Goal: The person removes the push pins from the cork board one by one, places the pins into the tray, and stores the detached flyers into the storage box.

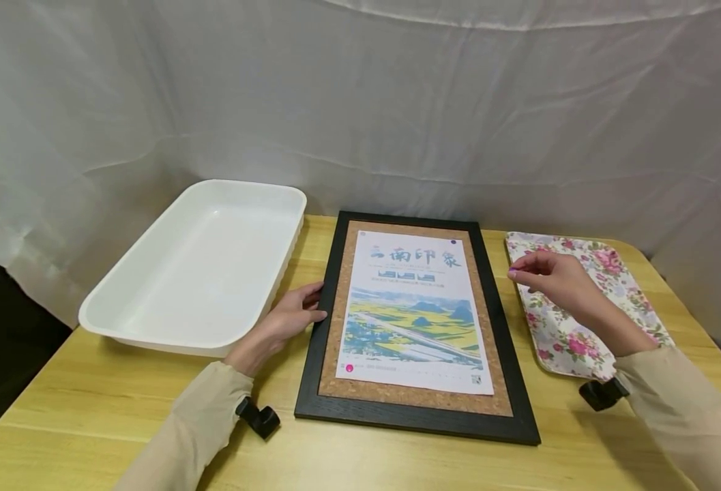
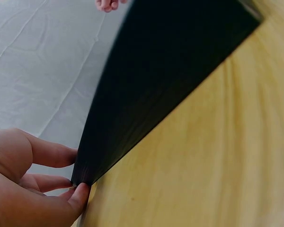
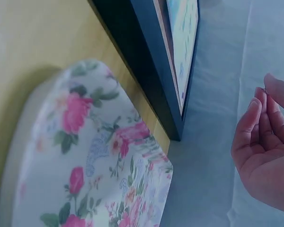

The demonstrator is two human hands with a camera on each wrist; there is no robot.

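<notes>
Most of a tiny purple object (image 1: 512, 271) hides between right-hand fingers (image 1: 528, 277).

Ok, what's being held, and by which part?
Left hand: the frame, by its left edge. Right hand: pinching a tiny purple thing; which part, unclear.

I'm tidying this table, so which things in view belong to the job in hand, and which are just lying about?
Seemingly in the job:
black-framed corkboard, its edge held by the left hand
printed sheet on it
tiny purple item pinched by the right hand

Probably just lying about:
white tub
floral tray, though near the right hand
</notes>
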